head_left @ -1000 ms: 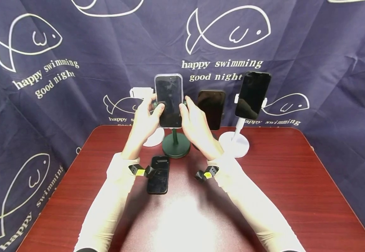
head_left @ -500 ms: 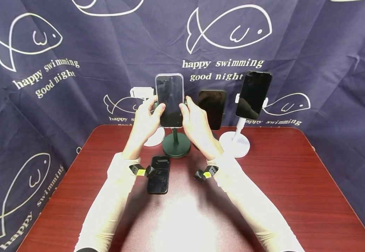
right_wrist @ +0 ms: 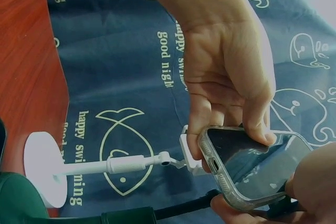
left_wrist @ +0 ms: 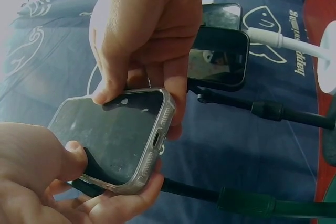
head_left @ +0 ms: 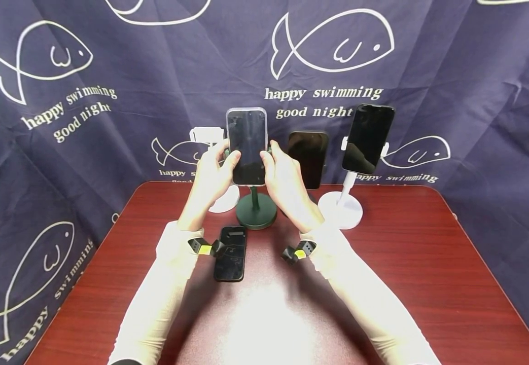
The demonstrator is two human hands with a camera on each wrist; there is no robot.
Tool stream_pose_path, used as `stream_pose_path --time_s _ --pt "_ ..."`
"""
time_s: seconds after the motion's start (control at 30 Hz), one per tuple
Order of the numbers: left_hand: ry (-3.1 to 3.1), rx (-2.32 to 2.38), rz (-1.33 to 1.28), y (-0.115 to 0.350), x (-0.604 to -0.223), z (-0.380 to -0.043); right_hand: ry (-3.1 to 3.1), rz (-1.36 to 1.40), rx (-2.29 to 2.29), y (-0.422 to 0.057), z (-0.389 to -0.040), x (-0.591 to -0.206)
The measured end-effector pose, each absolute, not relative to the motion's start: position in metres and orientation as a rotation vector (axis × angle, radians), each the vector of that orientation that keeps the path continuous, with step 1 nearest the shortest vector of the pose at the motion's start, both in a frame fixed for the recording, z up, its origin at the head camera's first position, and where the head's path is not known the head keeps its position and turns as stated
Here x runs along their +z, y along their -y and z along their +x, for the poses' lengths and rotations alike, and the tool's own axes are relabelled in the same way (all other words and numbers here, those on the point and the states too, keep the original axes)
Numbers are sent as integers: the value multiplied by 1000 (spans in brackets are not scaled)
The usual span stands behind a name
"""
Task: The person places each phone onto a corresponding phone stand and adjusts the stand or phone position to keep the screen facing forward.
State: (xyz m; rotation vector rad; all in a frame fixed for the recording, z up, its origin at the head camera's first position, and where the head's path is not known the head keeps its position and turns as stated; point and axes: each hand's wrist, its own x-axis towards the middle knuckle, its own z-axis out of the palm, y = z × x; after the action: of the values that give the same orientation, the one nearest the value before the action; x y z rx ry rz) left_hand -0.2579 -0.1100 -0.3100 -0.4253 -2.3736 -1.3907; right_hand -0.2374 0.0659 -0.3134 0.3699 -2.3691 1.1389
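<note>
A phone in a clear case [head_left: 248,134] stands upright at the top of a dark green phone stand [head_left: 256,212] in the head view. My left hand [head_left: 213,175] grips its left edge, thumb on the front of the screen and fingers curled behind. On the opposite edge my right hand [head_left: 286,177] holds it the same way. The left wrist view shows the charging port end of the clear-cased phone [left_wrist: 118,137] between both hands. Part of the stand's clamp is hidden behind the phone and fingers. In the right wrist view the green stand's pole [right_wrist: 128,217] runs toward the phone.
A black phone [head_left: 230,253] lies flat on the red table [head_left: 428,263] below my left hand. Behind it stands a white phone stand [head_left: 207,135] bearing no phone. To the right are a dark phone [head_left: 307,159] on a dark stand and another phone [head_left: 368,138] on a white stand.
</note>
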Motion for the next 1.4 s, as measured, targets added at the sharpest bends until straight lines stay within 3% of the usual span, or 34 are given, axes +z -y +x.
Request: stream_pose_path --time_s 1.4 --pt "2361 -1339 -423 108 -311 -256 2353 345 1098 -62 -238 -318"
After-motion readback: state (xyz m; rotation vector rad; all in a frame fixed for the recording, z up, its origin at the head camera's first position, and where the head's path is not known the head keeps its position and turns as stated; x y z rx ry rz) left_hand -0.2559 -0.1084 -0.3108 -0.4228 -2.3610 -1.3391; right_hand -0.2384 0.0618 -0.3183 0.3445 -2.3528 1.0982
